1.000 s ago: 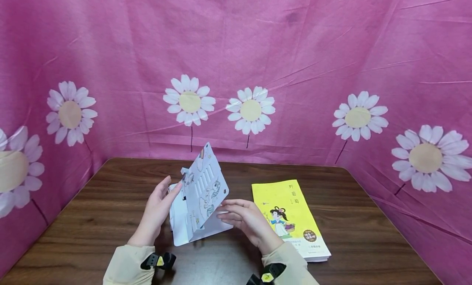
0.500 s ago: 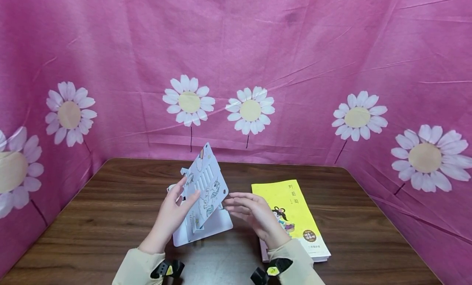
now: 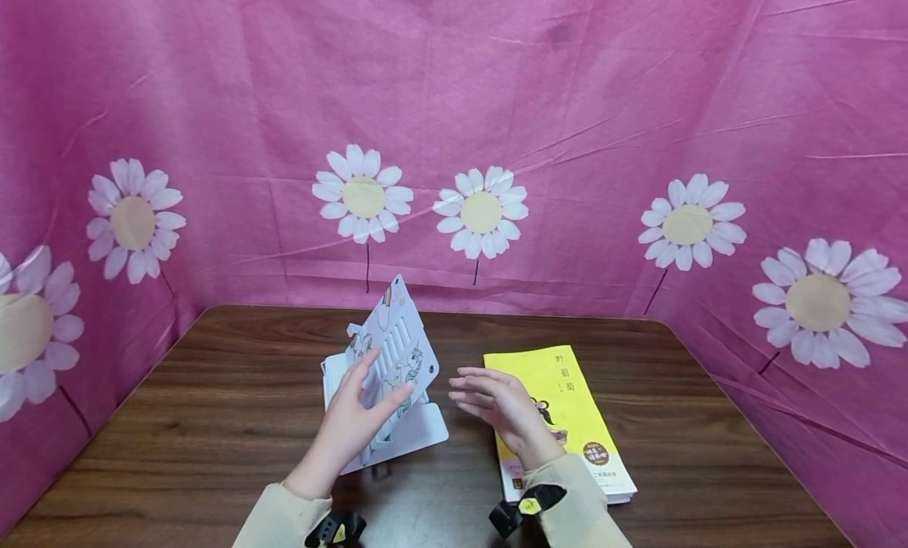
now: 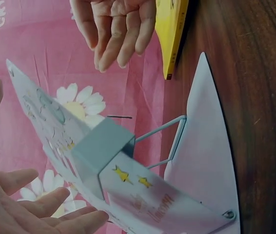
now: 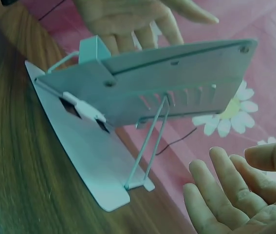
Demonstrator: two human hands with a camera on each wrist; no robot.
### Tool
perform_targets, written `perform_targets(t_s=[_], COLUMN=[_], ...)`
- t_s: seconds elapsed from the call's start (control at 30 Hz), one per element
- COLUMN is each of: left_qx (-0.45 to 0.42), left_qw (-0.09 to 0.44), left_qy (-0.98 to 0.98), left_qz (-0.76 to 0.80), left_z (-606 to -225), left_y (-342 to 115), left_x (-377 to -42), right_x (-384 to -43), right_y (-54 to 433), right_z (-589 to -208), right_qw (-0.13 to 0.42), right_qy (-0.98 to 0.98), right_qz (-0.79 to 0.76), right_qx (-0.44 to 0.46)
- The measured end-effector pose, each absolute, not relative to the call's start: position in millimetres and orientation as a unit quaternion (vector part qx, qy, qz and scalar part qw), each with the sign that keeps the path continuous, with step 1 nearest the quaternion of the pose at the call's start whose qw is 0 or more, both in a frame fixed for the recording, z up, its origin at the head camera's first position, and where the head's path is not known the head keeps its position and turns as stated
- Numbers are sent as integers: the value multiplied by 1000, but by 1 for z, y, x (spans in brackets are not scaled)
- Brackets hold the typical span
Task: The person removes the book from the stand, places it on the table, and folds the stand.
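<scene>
A white metal book stand (image 3: pixel 404 339) printed with unicorns stands unfolded on the table, its panel tilted up from a flat base (image 4: pixel 203 141). In the right wrist view a wire leg (image 5: pixel 150 146) props the panel's back. My left hand (image 3: pixel 347 426) hovers before the panel's front, fingers spread and holding nothing; the left wrist view shows a gap between the fingers (image 4: pixel 40 209) and the panel. To the right of the stand, my right hand (image 3: pixel 507 414) is held in the air, fingers relaxed and apart from it. It partly hides a yellow book (image 3: pixel 585 414) lying flat.
The brown wooden table (image 3: pixel 709 469) reaches back to a pink cloth (image 3: pixel 582 83) printed with white daisies, which hangs behind and at both sides. Dark camera straps (image 3: pixel 528 507) sit around both wrists.
My left hand has left the stand's left edge and shifted right, across the panel's front. My right hand has drawn off rightward from the stand's right side. The stand keeps its place.
</scene>
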State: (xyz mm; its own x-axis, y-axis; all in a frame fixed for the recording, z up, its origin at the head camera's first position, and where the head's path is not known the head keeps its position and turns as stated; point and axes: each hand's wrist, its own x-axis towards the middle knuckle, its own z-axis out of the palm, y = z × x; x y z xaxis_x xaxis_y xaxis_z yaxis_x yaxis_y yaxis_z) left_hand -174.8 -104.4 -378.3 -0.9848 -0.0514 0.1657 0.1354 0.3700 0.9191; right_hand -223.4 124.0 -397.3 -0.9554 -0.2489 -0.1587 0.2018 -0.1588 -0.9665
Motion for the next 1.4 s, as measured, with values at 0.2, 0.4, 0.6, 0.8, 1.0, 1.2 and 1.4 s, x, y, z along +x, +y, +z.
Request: perform_targets(t_s=[0.2, 0.4, 0.6, 0.8, 1.0, 1.2, 1.4], left_qx=[-22, -15, -6, -2, 3, 4, -4], left_qw=[75, 63, 73, 101, 124, 123, 92], left_qy=[-843, -851, -870, -888, -893, -890, -885], left_qz=[-532, -521, -487, -448, -432, -439, -456], left_z=[-382, -386, -389, -388, -387, -383, -376], left_y=[-99, -95, -94, -95, -95, -96, -103], left_x=[-173, -172, -172, -171, -171, -171, -172], right_x=[-229, -232, -233, -233, -233, -232, -229], right_y=[126, 127, 128, 128, 127, 126, 122], right_z=[-403, -409, -412, -414, -415, -415, -414], right_qw=[140, 139, 145, 150, 149, 158, 160], right_qy=[641, 640, 637, 635, 637, 638, 642], right_qz=[-755, -756, -756, -758, -756, -754, -749], right_qx=[3, 21, 28, 25, 27, 11, 1])
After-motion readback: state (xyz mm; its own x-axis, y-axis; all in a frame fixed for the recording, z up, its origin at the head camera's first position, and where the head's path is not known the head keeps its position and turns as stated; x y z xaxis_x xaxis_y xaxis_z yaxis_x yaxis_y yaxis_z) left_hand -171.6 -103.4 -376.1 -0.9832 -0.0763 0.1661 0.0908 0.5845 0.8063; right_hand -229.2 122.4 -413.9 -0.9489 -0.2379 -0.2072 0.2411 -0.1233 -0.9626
